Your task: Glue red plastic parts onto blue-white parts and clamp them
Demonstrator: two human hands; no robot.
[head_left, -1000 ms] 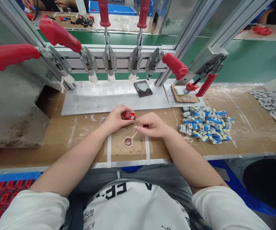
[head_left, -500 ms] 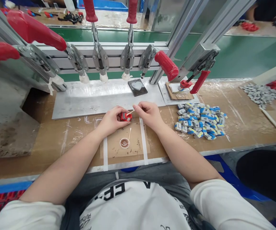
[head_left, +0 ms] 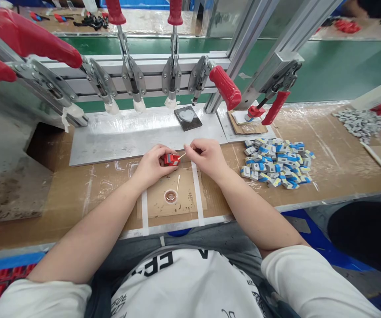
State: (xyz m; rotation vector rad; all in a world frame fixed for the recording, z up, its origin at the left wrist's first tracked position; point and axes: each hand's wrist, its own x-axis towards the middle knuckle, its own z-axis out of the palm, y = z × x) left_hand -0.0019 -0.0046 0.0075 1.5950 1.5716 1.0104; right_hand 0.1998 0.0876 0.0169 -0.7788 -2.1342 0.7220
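Note:
Between thumb and fingers, my left hand (head_left: 152, 167) holds a small red part (head_left: 171, 160) above the bench. My right hand (head_left: 206, 158) pinches a thin cotton swab (head_left: 182, 155), and its tip touches or nearly touches the right side of the red part. Below both hands, a small round cup (head_left: 171, 197) of brownish liquid stands on a piece of cardboard (head_left: 159, 207). A second swab (head_left: 178, 183) leans in or against that cup.
Red-handled toggle clamps (head_left: 225, 87) line a metal frame over a metal plate (head_left: 111, 141). A dark square tile (head_left: 188, 118) lies on the plate. Right of my hands is a pile of grey, blue and yellow parts (head_left: 278, 162). Grey pieces (head_left: 359, 123) lie far right.
The swab tip has shifted from over the red part's middle to its right side, and the red part has turned slightly. The whole view has moved a little.

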